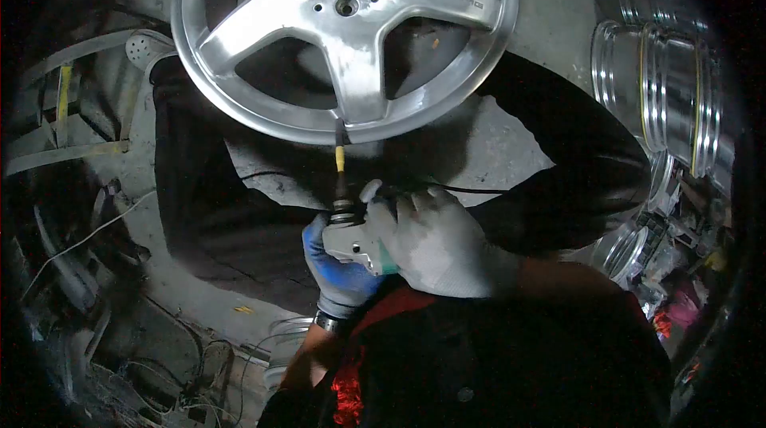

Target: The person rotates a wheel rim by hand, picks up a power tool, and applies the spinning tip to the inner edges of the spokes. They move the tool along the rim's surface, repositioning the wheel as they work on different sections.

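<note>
Both my gloved hands are closed around a power grinder (349, 243) with a metal gear head and a green body. My left hand (341, 278), in a grey and blue glove, wraps its near left side. From the right, my right hand (440, 246), in a whitish glove, grips over the body. A thin shaft with a yellow band (340, 158) points away from me out of the grinder. Its dark tip meets the lower rim of a silver alloy wheel (357, 69), at the foot of the spoke nearest me. Motion of the tip cannot be told.
My dark-trousered legs (578, 149) bend to either side of the wheel. Shiny wheel rims (650, 89) stand at the right, with mixed scrap below them. A metal frame (76, 105) and cables lie on the left. A black cord (471, 190) runs behind my right hand.
</note>
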Motion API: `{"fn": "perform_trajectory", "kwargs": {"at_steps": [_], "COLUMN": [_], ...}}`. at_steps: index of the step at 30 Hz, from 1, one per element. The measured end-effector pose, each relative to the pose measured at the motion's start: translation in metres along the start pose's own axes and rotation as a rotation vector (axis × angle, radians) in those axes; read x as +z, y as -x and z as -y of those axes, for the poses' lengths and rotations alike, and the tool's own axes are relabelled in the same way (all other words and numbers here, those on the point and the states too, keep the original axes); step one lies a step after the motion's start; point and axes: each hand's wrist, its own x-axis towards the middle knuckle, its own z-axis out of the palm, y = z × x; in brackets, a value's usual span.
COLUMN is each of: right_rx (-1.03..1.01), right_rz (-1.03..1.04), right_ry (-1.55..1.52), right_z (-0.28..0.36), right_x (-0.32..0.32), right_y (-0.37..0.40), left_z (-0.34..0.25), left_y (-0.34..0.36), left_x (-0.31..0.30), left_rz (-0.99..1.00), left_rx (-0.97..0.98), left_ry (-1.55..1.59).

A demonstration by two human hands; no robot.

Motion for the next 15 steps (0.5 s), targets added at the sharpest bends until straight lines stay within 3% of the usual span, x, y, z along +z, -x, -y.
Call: {"fn": "perform_trajectory", "kwargs": {"at_steps": [3, 7, 10, 11, 13, 15], "right_rx": [0.046, 0.011, -0.017, -0.015, 0.002, 0.014], "right_rz": [0.069, 0.088, 0.040, 0.039, -0.018, -0.027], "right_ry": [-0.005, 0.083, 0.073, 0.074, 0.038, 0.059], "right_z": [0.005, 0.012, 0.015, 0.014, 0.009, 0.005], "right_x": [-0.006, -0.002, 0.005, 0.005, 0.005, 0.006], "right_y": [-0.008, -0.029, -0.037, -0.034, -0.024, -0.010], "left_z": [-0.001, -0.019, -0.028, -0.026, -0.016, -0.007], "left_y": [0.002, 0.008, 0.010, 0.010, 0.009, 0.003], "left_x": [0.009, 0.011, 0.018, 0.016, 0.012, 0.005], "left_rz": [0.052, 0.142, 0.318, 0.319, 0.059, 0.065], "left_rx": [-0.047, 0.111, 0.091, 0.089, 0.160, 0.067], "left_ry": [0.077, 0.058, 0.108, 0.107, 0.003, 0.066]}}
